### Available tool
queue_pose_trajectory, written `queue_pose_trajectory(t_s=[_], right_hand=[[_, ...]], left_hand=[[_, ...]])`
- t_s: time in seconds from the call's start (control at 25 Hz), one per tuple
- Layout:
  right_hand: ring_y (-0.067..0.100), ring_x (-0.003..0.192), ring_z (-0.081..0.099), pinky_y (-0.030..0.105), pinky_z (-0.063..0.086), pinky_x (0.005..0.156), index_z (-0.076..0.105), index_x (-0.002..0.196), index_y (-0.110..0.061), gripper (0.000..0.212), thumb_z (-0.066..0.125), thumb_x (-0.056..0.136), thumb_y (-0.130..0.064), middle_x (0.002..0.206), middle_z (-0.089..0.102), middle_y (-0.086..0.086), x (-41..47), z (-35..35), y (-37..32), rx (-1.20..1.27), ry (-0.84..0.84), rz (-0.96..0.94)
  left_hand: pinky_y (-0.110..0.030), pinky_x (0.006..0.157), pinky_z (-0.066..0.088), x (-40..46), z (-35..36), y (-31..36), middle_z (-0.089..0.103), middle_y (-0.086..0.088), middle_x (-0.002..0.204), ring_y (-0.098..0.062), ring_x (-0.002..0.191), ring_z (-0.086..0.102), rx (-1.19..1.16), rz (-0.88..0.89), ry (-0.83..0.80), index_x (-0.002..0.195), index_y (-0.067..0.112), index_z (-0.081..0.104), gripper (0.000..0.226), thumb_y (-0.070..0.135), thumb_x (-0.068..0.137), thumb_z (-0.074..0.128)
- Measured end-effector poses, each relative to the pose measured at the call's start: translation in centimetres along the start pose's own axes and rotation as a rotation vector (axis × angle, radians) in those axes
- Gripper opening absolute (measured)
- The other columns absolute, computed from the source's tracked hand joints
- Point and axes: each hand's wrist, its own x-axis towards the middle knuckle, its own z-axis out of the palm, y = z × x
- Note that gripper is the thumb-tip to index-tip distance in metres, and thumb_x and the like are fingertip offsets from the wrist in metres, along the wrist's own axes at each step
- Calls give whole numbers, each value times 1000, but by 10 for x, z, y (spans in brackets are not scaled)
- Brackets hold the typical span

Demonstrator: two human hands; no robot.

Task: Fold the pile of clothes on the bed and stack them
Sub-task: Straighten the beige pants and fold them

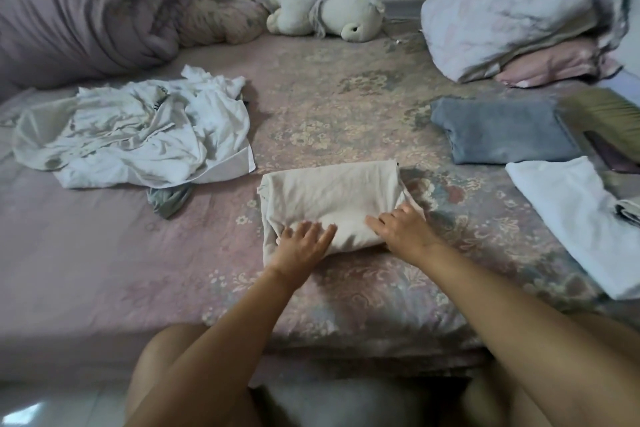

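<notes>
While you stand at the near edge of the bed point(104, 270), its pink flowered sheet fills most of the frame, with pale floor at the bottom left. At the centre lies the folded cream cloth point(329, 198). Your left hand point(304, 246) rests flat on its near left corner, fingers straight and a little spread. Your right hand point(401, 232) rests on its near right corner, fingers relaxed and holding nothing. At the left of the frame lies the white pile point(138, 135), still unfolded, well apart from the cloth. At the right edge lie a folded grey cloth point(502, 132) and, nearer to you, a white cloth point(571, 218). At the top are a purple quilt point(79, 17), a toy bear point(325, 14) and pillows point(512, 7). Bare sheet lies between the pile and the grey cloth.
</notes>
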Motion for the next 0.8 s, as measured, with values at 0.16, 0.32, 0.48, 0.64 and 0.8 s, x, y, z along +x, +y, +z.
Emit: queue_pose_trajectory(t_s=[0.16, 0.32, 0.48, 0.64, 0.8], right_hand=[[24, 37, 53, 25, 45, 40, 74, 86, -14, 39, 69, 48, -3, 51, 57, 3, -3, -39, 17, -32, 228, -56], [27, 42, 57, 26, 46, 38, 71, 88, -11, 55, 81, 35, 0, 58, 61, 8, -9, -110, 73, 35, 223, 6], [36, 70, 67, 38, 54, 57, 66, 115, -16, 54, 70, 63, -1, 89, 70, 15, -21, -160, 150, 40, 190, 118], [37, 85, 65, 42, 52, 67, 60, 127, -17, 57, 63, 72, -2, 102, 68, 17, -21, -183, 242, 17, 196, 206], [34, 72, 66, 36, 49, 59, 63, 118, -11, 46, 46, 77, 1, 87, 67, 16, -2, -178, 342, -230, 271, 259]], left_hand=[[-23, 38, 41, 16, -45, -18, 60, -2, 70, -20, 55, 61, 37, 19, 116, 103, 17, 44, 63, 6, 50, 76], [-20, 35, 34, 68, -126, -40, 56, 0, 62, -18, 42, 55, 217, 84, 213, 97, 17, 47, 57, 5, 46, 71], [-18, 33, 31, 146, -176, -32, 55, -2, 57, -20, 35, 52, 262, 162, 213, 84, 16, 68, 57, 10, 32, 89], [-17, 30, 30, 251, -216, -20, 56, -2, 55, -21, 33, 53, 306, 238, 360, 77, 18, 70, 46, 11, 34, 87], [-17, 33, 30, 363, -231, -3, 56, 1, 56, -17, 36, 54, 379, 218, 525, 76, 22, 68, 26, 14, 51, 68]])
